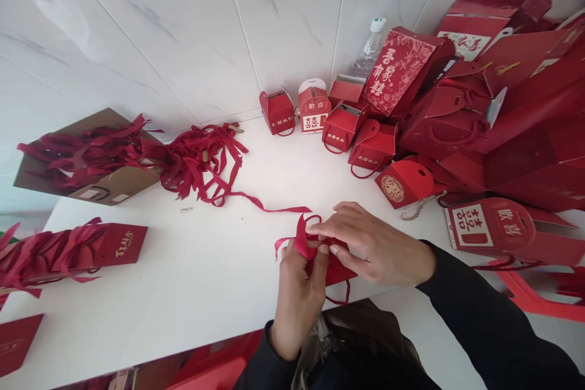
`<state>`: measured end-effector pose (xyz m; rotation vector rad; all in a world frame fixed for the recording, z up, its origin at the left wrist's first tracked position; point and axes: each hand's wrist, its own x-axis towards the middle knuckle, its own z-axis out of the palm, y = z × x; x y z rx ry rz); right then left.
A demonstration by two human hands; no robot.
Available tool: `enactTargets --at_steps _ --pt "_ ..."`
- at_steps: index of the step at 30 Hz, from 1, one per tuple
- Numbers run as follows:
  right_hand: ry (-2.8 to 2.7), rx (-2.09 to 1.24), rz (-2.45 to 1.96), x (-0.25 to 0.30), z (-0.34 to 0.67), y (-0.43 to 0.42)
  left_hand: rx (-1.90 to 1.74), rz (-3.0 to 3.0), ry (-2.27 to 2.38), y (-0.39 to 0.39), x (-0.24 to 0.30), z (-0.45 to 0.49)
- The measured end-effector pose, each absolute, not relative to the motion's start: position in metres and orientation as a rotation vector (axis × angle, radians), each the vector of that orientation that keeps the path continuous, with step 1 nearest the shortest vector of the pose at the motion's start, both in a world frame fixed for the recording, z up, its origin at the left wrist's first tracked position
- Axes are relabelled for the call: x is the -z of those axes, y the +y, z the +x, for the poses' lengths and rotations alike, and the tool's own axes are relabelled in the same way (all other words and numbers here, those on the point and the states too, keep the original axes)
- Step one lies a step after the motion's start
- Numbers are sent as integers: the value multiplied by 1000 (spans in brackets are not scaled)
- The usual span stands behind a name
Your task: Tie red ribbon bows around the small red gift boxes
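My left hand (299, 292) and my right hand (372, 244) meet over a small red paper box (336, 271) at the near edge of the white table (205, 268). Both hands pinch a red ribbon (302, 239) against the top of the box. The ribbon loops up between the fingers, and one end trails left along the table toward a ribbon pile. A thin red cord handle hangs below the box. My fingers cover most of the box.
A tangle of red ribbons (201, 158) lies at the back left, spilling from a brown paper bag (91, 164). Several small red gift boxes (340, 128) and large red bags (503, 103) crowd the back right. Another ribbon-filled red bag (68, 253) lies at left. A plastic bottle (370, 49) stands by the wall.
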<state>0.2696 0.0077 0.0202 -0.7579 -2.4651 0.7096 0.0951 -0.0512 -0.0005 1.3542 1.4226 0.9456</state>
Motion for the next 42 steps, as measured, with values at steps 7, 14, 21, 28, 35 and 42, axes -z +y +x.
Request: enactTargets --at_steps 7,14,21,28,35,42 --pt "-2544 -496 -923 -23 270 7 -911 1356 1491 -52 6 91" --pt "-2484 -695 -1272 -34 285 -17 -914 1294 1426 -52 3 90" --pt "-2430 -994 -1403 -36 286 -19 -901 1279 1427 -51 -3 93" --pt "-2261 -1114 -1128 -19 274 -11 -1046 1619 1568 -53 16 95" --pt "-2221 -1177 -1225 -8 265 -6 -1363 2146 1547 -50 40 101" --pt "-2028 -1392 -1230 -12 266 2 -1358 2006 1615 -47 33 97"
